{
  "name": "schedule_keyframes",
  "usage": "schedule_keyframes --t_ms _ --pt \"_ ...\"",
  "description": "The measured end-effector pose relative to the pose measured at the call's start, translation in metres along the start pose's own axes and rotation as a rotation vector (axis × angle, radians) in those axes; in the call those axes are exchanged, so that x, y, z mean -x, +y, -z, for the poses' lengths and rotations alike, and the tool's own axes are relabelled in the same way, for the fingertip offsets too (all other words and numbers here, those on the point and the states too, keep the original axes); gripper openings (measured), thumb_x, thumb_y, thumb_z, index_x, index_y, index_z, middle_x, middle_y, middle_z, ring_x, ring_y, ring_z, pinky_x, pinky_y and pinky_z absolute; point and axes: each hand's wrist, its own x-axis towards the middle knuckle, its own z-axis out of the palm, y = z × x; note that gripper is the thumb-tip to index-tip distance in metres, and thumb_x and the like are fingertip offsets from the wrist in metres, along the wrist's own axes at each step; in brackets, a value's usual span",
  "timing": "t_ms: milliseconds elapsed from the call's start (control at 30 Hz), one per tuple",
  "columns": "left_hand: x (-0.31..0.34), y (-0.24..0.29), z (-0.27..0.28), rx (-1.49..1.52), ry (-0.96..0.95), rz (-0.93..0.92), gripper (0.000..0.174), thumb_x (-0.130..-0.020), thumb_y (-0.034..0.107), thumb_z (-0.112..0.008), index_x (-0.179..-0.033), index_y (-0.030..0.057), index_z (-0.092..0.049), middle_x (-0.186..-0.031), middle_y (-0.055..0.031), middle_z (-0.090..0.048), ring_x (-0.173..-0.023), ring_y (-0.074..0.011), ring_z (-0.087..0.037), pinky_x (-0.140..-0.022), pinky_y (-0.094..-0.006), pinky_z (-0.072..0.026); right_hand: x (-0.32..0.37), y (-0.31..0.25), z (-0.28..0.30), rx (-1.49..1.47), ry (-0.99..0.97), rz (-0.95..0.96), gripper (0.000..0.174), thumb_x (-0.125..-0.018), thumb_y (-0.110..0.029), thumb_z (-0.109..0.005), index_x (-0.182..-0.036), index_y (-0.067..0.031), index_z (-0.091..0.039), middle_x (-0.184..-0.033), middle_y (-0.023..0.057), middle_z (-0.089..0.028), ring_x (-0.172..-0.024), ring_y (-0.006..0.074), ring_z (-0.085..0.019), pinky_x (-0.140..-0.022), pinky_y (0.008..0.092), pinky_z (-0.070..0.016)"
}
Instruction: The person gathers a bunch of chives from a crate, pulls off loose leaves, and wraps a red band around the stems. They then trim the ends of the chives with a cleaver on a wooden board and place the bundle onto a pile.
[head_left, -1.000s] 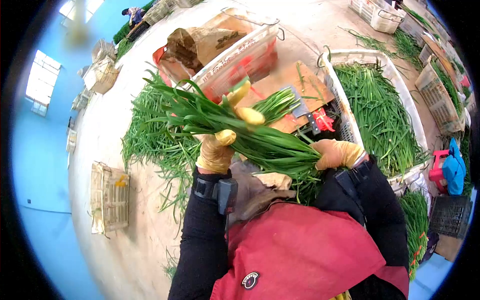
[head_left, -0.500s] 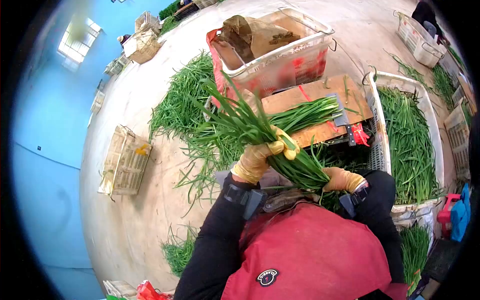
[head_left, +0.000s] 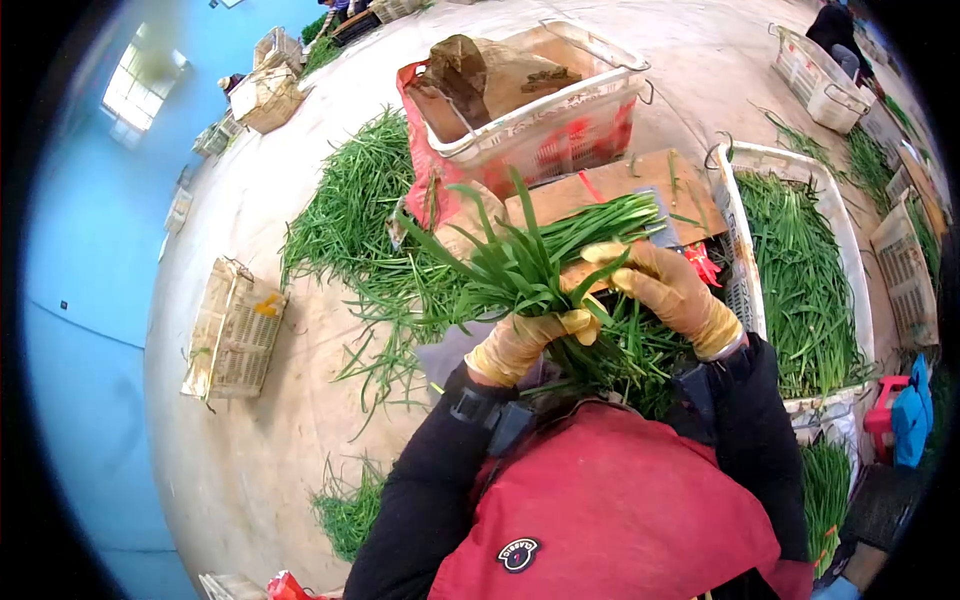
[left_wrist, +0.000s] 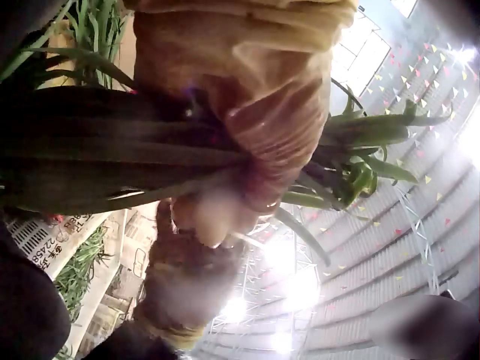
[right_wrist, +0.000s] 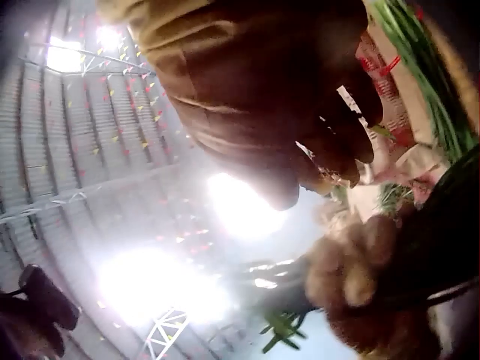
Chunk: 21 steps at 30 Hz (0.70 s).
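Gripping a chive bunch (head_left: 510,265) in our left hand (head_left: 520,340), right hand (head_left: 670,290) seemingly open on it; floor heap (head_left: 350,215) unsorted.

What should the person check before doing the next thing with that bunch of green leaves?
1. Left hand grips the bunch of green leaves tightly: ok.
2. Right hand free to help: ok, its fingers stretch over the leaves and hold nothing.
3. Leaf tips lined up: not ok, they fan out unevenly.
4. Room on the wooden board: cannot tell, the leaves and the right hand hide part of it.
5. Crate of more leaves close by on the right: ok.
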Motion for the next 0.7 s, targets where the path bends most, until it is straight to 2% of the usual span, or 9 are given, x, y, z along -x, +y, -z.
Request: schedule_keyframes --t_ms 100,167,200,267,367,467,600,667,700 --pt "0.016 0.009 -0.006 0.021 -0.033 0.023 0.025 -0.085 0.016 -0.067 -0.105 0.0015 -0.064 -0.084 -0.0042 -0.064 -0.08 -0.011 -0.057 -0.073 -0.0255 -0.0447 -0.013 -0.021 -0.006 -0.021 -0.047 0.025 0.03 -0.095 -0.018 -0.056 -0.118 0.0007 -0.061 -0.109 0.0085 -0.066 -0.102 0.0158 -0.06 -0.09 0.0305 -0.0468" --pt "0.01 0.008 0.01 -0.052 -0.209 -0.376 0.022 -0.084 0.016 -0.068 -0.1 0.0012 -0.067 -0.087 -0.0058 -0.066 -0.084 -0.0123 -0.059 -0.079 -0.0269 -0.0467 -0.005 -0.014 -0.001 -0.04 -0.035 -0.055 0.031 -0.096 -0.022 -0.056 -0.117 0.0004 -0.061 -0.109 0.0076 -0.066 -0.101 0.0131 -0.059 -0.087 0.0274 -0.0473" --pt "0.009 0.014 0.014 -0.176 -0.137 -0.291 0.018 -0.082 0.014 -0.071 -0.096 0.0016 -0.069 -0.091 -0.0086 -0.068 -0.086 -0.0168 -0.061 -0.08 -0.0308 -0.0484 0.005 -0.006 0.004 -0.073 -0.004 -0.106 0.032 -0.096 -0.023 -0.057 -0.117 0.0004 -0.061 -0.107 0.0066 -0.066 -0.1 0.0123 -0.059 -0.087 0.0269 -0.0473" --pt "0.029 0.027 0.009 -0.354 0.204 0.136 0.02 -0.082 0.019 -0.071 -0.092 0.0007 -0.07 -0.096 -0.0109 -0.068 -0.091 -0.0194 -0.062 -0.082 -0.0334 -0.049 0.022 0.009 0.014 -0.133 0.049 -0.182 0.034 -0.096 -0.026 -0.057 -0.118 0.0004 -0.062 -0.104 0.0046 -0.065 -0.096 0.0107 -0.058 -0.086 0.0257 -0.0471" --pt "0.028 0.035 0.002 -0.349 0.047 -0.201 0.014 -0.085 0.013 -0.068 -0.092 0.001 -0.071 -0.098 -0.0094 -0.068 -0.092 -0.0137 -0.061 -0.082 -0.0295 -0.0493 0.043 0.023 0.023 -0.132 0.011 -0.259 0.037 -0.097 -0.026 -0.055 -0.123 -0.0004 -0.058 -0.108 0.0035 -0.064 -0.097 0.0106 -0.057 -0.087 0.0253 -0.046" --pt "0.012 0.045 0.0 -0.446 0.131 0.017 0.017 -0.088 0.017 -0.064 -0.092 0.0016 -0.07 -0.103 -0.0072 -0.067 -0.092 -0.0142 -0.061 -0.083 -0.028 -0.0484 0.039 0.02 0.022 -0.028 -0.066 -0.226 0.044 -0.097 -0.029 -0.054 -0.131 -0.0003 -0.053 -0.114 0.0056 -0.062 -0.104 0.0117 -0.056 -0.092 0.0273 -0.044" --pt "-0.004 0.062 -0.027 -0.258 -0.016 -0.111 0.021 -0.084 0.021 -0.065 -0.085 -0.0001 -0.07 -0.097 -0.0126 -0.069 -0.092 -0.0206 -0.064 -0.085 -0.0337 -0.049 0.013 -0.012 0.011 -0.159 -0.188 -0.186 0.054 -0.095 -0.033 -0.056 -0.137 -0.0003 -0.046 -0.125 0.0082 -0.059 -0.11 0.0143 -0.052 -0.096 0.0288 -0.0408" --pt "-0.013 0.073 -0.031 -0.378 0.027 -0.252 0.026 -0.086 0.023 -0.065 -0.088 -0.0017 -0.07 -0.094 -0.0119 -0.07 -0.087 -0.0216 -0.065 -0.083 -0.0342 -0.0506 -0.002 0.028 -0.002 -0.129 -0.121 -0.061 0.048 -0.095 -0.038 -0.054 -0.128 -0.0032 -0.055 -0.109 0.0078 -0.064 -0.098 0.013 -0.058 -0.087 0.0268 -0.0462" --pt "-0.013 0.074 -0.024 -0.315 0.219 -0.247 0.027 -0.089 0.025 -0.064 -0.091 -0.0016 -0.069 -0.093 -0.0113 -0.07 -0.085 -0.0206 -0.065 -0.081 -0.0327 -0.0511 -0.011 0.034 -0.011 -0.167 -0.191 -0.145 0.048 -0.096 -0.04 -0.052 -0.128 -0.0038 -0.057 -0.111 0.0091 -0.065 -0.101 0.0149 -0.058 -0.089 0.0279 -0.0455"
